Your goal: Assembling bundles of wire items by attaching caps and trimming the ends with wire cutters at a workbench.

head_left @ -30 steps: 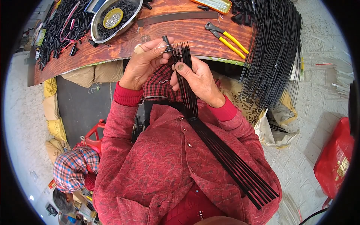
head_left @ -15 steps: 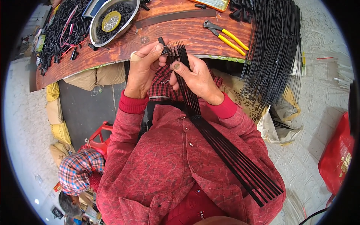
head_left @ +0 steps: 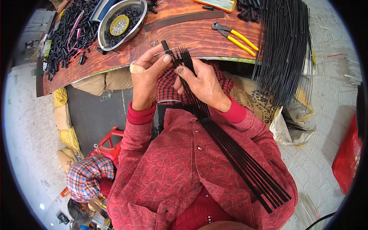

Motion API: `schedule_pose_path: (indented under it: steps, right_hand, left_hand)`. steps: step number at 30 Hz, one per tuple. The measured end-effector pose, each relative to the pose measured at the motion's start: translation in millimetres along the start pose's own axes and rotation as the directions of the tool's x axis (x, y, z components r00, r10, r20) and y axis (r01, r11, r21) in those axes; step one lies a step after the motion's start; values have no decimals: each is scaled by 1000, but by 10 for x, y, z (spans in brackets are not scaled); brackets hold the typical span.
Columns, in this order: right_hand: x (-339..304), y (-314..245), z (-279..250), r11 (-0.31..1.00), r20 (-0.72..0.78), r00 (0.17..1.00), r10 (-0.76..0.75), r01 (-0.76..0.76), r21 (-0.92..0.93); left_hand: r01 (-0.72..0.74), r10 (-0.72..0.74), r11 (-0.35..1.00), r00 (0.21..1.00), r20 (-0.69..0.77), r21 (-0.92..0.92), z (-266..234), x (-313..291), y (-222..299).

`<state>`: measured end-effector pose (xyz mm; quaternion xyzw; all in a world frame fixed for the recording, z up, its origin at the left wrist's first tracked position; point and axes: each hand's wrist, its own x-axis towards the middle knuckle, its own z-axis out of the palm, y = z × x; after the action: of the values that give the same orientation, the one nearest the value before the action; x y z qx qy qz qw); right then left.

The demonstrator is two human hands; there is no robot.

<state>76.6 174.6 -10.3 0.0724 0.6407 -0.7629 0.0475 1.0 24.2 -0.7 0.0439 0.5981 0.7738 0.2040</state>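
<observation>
Before my chest, just off the table's near edge, I hold a bundle of slim black ribs [head_left: 234, 153]. It runs slantwise down over my jacket, with a band near its middle and spread lower ends. My right hand [head_left: 205, 82] is closed round the upper part, thumb on top. With thumb and finger, my left hand [head_left: 145, 76] pinches at the upper tips, beside a thicker black end piece [head_left: 165, 46]. A thin pale wire [head_left: 190, 49] crosses the tips; whether the left fingers grip it I cannot tell. A beige wrap covers part of that hand.
On the wooden table [head_left: 184, 34] lie yellow-handled pincers [head_left: 237, 38], a dark flat strip [head_left: 184, 21] and a metal bowl [head_left: 101, 34] of black rings. Loose black parts [head_left: 65, 38] heap at left. Long black rods [head_left: 285, 50] hang over the right edge. Another person [head_left: 90, 176] sits at lower left.
My left hand has tilted and its fingers have shifted slightly along the rib tips. The right hand keeps its grip on the ribs. The whole view has shifted a little.
</observation>
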Motion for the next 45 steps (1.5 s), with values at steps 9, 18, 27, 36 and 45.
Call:
schedule_pose_path:
  steps: [9,18,27,36,45]
  right_hand:
    - [14,-4,-33,997,78,997,-10,16,-79]
    - [89,51,-137,970,275,960,62,-123,211]
    - [11,7,-30,990,172,980,99,-114,78]
    - [4,-10,2,999,163,986,43,-46,13]
    - [7,-22,-10,1000,199,980,13,-8,-27]
  left_hand:
    - [2,0,995,1000,29,-98,-37,10,-69]
    - [-3,16,981,998,65,-196,-24,-10,-125]
    - [115,-91,972,988,125,-203,-147,-73,-72]
    - [-11,12,1000,999,47,-3,-224,-29,-74]
    - [-88,88,996,996,5,2,-181,-75,-93]
